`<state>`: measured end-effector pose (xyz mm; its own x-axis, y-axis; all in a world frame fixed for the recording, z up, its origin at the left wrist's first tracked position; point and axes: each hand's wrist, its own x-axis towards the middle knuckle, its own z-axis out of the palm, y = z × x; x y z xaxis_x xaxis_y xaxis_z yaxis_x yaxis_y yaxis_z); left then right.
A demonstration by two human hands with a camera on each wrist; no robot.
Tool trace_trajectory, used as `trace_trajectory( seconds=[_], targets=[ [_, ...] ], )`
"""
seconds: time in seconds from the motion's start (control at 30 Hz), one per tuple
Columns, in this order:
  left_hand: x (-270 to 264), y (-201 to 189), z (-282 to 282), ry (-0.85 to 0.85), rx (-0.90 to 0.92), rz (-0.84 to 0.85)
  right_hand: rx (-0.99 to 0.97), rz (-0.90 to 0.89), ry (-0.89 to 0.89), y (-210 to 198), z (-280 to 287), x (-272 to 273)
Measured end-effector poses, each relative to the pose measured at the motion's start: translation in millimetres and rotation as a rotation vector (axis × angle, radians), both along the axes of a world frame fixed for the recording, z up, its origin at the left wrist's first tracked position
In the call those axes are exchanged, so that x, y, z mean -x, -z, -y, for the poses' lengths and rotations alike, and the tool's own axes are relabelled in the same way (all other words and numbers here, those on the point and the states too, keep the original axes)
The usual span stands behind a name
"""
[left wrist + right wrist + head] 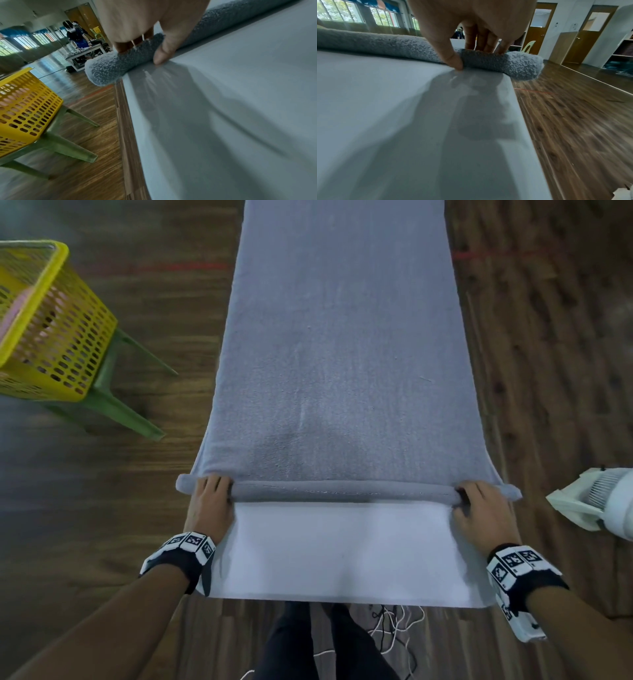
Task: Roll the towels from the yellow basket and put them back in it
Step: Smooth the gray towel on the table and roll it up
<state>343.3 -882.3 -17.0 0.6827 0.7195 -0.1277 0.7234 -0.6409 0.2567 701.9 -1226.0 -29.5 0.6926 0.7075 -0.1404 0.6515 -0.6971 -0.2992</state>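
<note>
A long grey towel (342, 337) lies spread along a white table (342, 549), its near end wound into a thin roll (342, 491) across the table's width. My left hand (210, 501) grips the roll's left end (109, 70), fingers over the top and thumb (163, 54) at the near side. My right hand (479, 508) grips the right end (513, 63) the same way, thumb (453, 60) down on the table. The yellow basket (51, 320) stands far left on a green stool, something pink inside it.
The green stool (120, 405) holds the basket over a dark wood floor (548, 371). A white fan-like device (596, 501) sits just right of the table. Loose cables (394, 631) lie on the floor by my legs. In the left wrist view a person (75, 35) is far off.
</note>
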Motion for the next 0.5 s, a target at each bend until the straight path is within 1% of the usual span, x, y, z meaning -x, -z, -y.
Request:
trace_trajectory(
  seconds=[0.1,0.23,0.37,0.4,0.5],
  targets=[
    [-2,-4,-3,-0.053,0.053,0.036,-0.043,-0.078,0.050,0,1,-3],
    [3,-8,3,0.004,0.045,-0.019,-0.063,-0.049,0.076,-7,4,7],
    [19,-15,23,0.001,0.073,-0.058,-0.037,-0.071,0.069,-4,23,23],
    [24,-16,29,0.013,0.075,-0.074,-0.017,-0.056,0.068,-3,30,28],
    [43,-16,43,0.049,0.075,-0.136,0.033,0.068,0.013,-5,53,49]
  ],
)
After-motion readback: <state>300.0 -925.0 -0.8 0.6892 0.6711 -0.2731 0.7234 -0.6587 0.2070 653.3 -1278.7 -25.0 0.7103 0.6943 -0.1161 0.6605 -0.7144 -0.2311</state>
